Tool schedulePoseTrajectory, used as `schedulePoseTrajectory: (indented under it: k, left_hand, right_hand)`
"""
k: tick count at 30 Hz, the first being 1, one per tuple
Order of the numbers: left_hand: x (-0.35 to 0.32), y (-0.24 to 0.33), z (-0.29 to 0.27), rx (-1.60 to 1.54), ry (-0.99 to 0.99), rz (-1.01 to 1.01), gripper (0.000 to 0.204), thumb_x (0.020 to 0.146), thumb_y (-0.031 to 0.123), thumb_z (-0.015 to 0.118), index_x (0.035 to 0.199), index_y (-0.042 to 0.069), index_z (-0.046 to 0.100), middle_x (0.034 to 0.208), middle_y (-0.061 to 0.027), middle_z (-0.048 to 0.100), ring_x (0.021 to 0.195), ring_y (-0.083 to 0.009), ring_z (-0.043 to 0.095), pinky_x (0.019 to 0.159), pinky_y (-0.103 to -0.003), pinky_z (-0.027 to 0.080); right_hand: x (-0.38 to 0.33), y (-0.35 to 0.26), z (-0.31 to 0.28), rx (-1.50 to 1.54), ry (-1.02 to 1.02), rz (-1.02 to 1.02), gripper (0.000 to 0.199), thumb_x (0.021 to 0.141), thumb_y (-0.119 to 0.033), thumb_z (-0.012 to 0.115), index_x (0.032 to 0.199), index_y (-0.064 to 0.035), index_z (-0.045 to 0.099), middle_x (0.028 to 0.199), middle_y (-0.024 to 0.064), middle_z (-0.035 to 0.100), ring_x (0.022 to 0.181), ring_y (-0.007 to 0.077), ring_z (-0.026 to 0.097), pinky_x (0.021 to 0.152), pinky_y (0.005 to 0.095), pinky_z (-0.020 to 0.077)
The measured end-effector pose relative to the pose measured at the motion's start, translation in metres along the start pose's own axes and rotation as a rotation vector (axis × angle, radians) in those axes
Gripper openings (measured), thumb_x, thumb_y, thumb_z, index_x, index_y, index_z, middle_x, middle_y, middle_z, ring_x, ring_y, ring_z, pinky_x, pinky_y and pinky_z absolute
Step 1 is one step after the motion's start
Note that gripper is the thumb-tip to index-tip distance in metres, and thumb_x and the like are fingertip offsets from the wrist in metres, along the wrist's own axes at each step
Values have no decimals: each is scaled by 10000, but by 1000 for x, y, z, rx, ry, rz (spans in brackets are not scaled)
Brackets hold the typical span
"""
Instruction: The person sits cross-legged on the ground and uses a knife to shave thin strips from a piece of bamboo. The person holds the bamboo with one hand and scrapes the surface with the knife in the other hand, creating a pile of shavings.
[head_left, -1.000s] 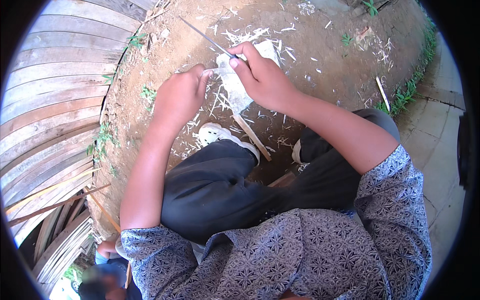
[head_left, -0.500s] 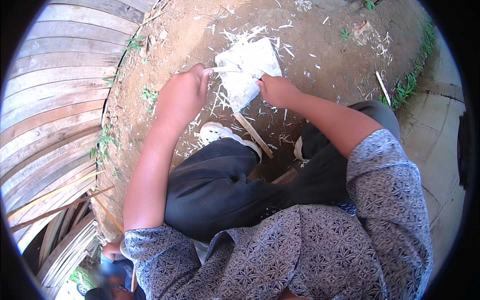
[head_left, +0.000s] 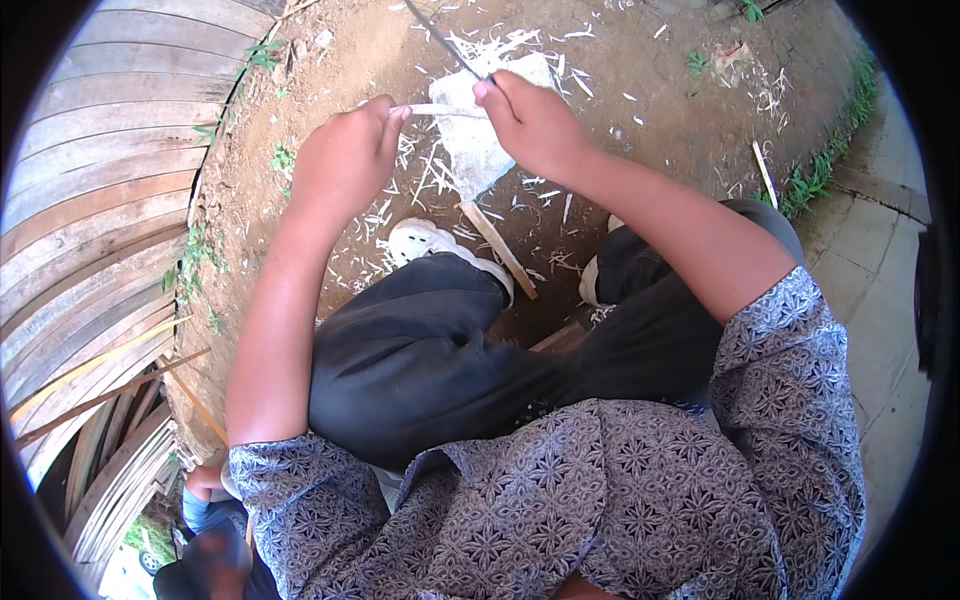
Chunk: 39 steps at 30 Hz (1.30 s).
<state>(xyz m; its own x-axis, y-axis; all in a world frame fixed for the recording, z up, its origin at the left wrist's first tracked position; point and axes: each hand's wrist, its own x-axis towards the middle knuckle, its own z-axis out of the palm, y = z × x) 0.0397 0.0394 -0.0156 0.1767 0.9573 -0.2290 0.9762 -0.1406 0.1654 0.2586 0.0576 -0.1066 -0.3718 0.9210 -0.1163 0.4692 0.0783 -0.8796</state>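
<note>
Wood strip [head_left: 440, 110] is lying nearly level in the gap between the two hands, its left end sitting in the grip of the left hand [head_left: 343, 160]. The hands are staying apart: the left one is pinching the strip between thumb and curled fingers, while the right hand [head_left: 537, 122] is closing its fingers around the handle of a knife [head_left: 443, 43]. Whether the right fingers are also touching the strip's far end, I cannot tell.

Judging by the mess of shavings [head_left: 500, 45] beyond the hands, the step in hand is probably thinning and smoothing the strip. A further stroke would be calling for a steady left pinch and the blade's edge meeting the wood at a shallow angle (the blade is slanting up and away just now, clear of the strip).

As for materials, the strip is looking pale, slim and slightly bowed. The knife is showing a long, narrow, dark grey blade. Below the strip and between the hands, a rough whitish stone block [head_left: 475, 158] is resting on brown, crumbly dirt [head_left: 690, 125]. Curly, splintery shavings are scattering around it, and nearer the body than both hands, a flat, straight-edged stick [head_left: 498, 250] is lying by a white shoe [head_left: 425, 240].
</note>
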Motion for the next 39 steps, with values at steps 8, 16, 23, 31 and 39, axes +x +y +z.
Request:
schedulePoseTrajectory:
  k: [8,16,23,31,39]
  left_hand:
    - [16,13,6,20,15,65,388,1088,370,480,945,37,618,682,-214,636,697,-432,658,657,-519,502]
    - [18,21,5,0,28,65,404,1091,378,474,936,35,619,678,-213,640,708,-429,662,659,-520,504]
    - [2,8,6,-9,55,28,376,1088,350,485,949,31,630,711,-219,654,714,-435,662,676,-528,505]
    - [2,-11,11,-47,48,-29,386,1085,360,490,957,24,631,719,-217,655,709,-420,664,676,-509,506]
    - [25,7,8,16,35,57,365,1075,355,484,1007,56,681,775,-216,703,773,-424,703,713,-522,558]
  right_hand:
    - [-12,83,30,-198,-21,35,388,1088,-366,458,1012,-6,581,737,265,628,755,478,646,690,559,475]
    - [-14,91,17,-412,-92,44,429,1093,-361,413,1031,-6,645,811,253,672,825,452,674,798,548,525]
    - [0,-26,-9,32,65,-66,434,1081,-380,456,1007,16,617,846,258,688,835,459,675,781,529,524]
    - [6,1,1,-149,-90,41,423,1078,-392,471,1051,7,611,911,276,680,895,457,669,803,541,512]
    - [-5,96,27,-379,-116,73,454,1079,-415,478,1011,15,608,812,261,664,858,445,681,787,547,500]
